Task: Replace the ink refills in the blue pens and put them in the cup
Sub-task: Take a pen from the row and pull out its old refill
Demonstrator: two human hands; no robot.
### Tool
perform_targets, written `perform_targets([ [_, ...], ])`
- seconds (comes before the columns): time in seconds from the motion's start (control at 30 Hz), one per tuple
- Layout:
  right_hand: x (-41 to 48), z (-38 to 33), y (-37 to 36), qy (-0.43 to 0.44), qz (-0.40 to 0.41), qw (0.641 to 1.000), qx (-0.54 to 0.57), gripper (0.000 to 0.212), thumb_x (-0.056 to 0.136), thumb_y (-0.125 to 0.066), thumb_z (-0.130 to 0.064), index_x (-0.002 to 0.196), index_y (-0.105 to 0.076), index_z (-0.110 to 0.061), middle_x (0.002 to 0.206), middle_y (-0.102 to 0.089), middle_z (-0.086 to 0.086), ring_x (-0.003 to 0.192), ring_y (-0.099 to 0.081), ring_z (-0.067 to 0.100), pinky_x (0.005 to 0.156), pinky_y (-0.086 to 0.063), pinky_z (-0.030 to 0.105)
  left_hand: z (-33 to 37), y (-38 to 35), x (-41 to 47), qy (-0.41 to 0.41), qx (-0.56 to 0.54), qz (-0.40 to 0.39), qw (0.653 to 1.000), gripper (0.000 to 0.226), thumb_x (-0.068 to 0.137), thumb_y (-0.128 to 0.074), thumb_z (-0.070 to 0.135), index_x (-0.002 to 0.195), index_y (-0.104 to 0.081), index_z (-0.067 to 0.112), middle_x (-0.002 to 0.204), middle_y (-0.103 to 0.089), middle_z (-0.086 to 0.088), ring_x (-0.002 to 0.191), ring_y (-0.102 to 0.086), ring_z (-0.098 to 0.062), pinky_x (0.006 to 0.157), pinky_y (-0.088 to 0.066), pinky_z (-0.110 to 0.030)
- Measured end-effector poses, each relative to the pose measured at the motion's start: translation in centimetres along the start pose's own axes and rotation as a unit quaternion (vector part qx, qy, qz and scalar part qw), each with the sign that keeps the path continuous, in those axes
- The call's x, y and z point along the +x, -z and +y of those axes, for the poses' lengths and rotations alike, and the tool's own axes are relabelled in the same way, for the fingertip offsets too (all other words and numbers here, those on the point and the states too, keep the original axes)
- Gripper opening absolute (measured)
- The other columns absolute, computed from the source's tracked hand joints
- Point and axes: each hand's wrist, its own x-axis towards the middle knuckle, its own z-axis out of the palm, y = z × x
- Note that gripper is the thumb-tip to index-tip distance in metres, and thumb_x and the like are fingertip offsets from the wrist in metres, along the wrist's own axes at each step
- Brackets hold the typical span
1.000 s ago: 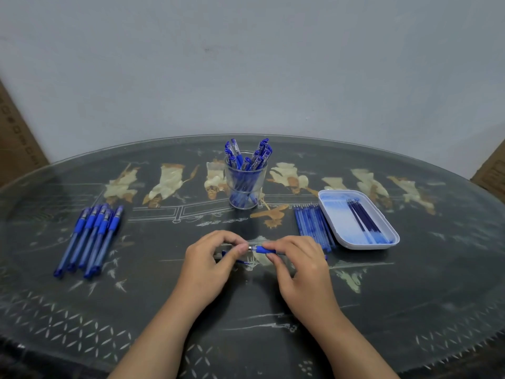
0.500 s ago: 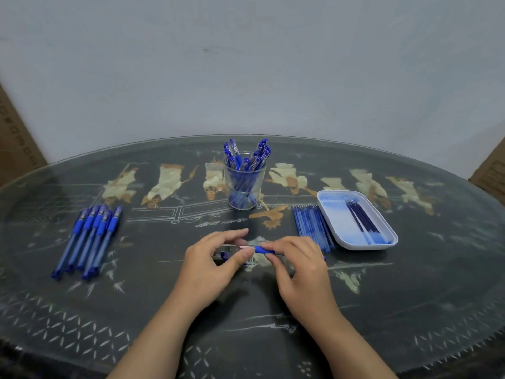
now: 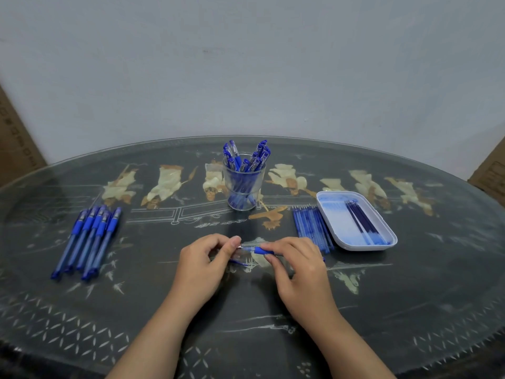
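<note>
Illumination is dim, diffuse and cool. The glass table (image 3: 410,296) carries a faint sheen behind the cup (image 3: 244,187) and soft shadows in front of it. Wide-angle distortion bows the table edge left and right of the cup. Detail is slightly soft.

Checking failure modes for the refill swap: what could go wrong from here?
The left hand only pinches the tip end of the blue plastic pen; it could slip. Loose pale-blue refills lie close to the right hand and might get swept. The clear glass cup is crowded; another pen may jam.
</note>
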Motion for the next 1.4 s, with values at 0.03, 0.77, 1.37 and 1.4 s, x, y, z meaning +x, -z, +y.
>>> perform_targets([
  [0.03, 0.0, 0.0, 0.0, -0.004, 0.000, 1.000, 0.001, 0.017, 0.091, -0.060, -0.023, 0.103, -0.072, -0.027, 0.097, -0.063, -0.017, 0.092, -0.057, 0.008, 0.081, -0.045, 0.031, 0.1, 0.0, 0.0, 0.009, -0.009, 0.008, 1.000, 0.020, 0.089, -0.066, 0.026, 0.071, -0.071, 0.022, 0.071, -0.069, 0.014, 0.070, -0.061, 0.002, 0.066, -0.041, -0.008],
  [0.77, 0.0, 0.0, -0.1, -0.045, 0.012, 0.999, -0.024, 0.024, 0.089, -0.053, -0.028, 0.104, -0.072, -0.027, 0.094, -0.062, -0.016, 0.089, -0.056, 0.008, 0.080, -0.042, 0.029, 1.0, 3.1, 0.1, -0.041, 0.267, -0.125, 0.955, 0.030, 0.078, -0.071, 0.020, 0.099, -0.061, 0.039, 0.079, -0.061, 0.021, 0.089, -0.057, 0.001, 0.088, -0.047, -0.032],
  [1.37, 0.1, -0.6, 0.3, -0.055, 0.007, 0.998, -0.036, 0.024, 0.090, -0.053, -0.028, 0.107, -0.070, -0.028, 0.096, -0.062, -0.016, 0.090, -0.057, 0.009, 0.081, -0.043, 0.029, 0.9, 2.4, 0.4, -0.073, 0.263, -0.129, 0.953, 0.034, 0.075, -0.072, 0.017, 0.097, -0.061, 0.041, 0.086, -0.061, 0.026, 0.091, -0.055, 0.002, 0.091, -0.046, -0.035],
  [1.4, 0.2, -0.7, 0.3, -0.061, 0.008, 0.997, -0.035, 0.026, 0.091, -0.053, -0.028, 0.111, -0.070, -0.027, 0.096, -0.063, -0.015, 0.091, -0.058, 0.009, 0.083, -0.043, 0.030, 0.7, 2.4, 0.4, -0.081, 0.257, -0.122, 0.955, 0.034, 0.074, -0.073, 0.017, 0.096, -0.061, 0.040, 0.086, -0.062, 0.025, 0.090, -0.056, 0.002, 0.090, -0.048, -0.036],
])
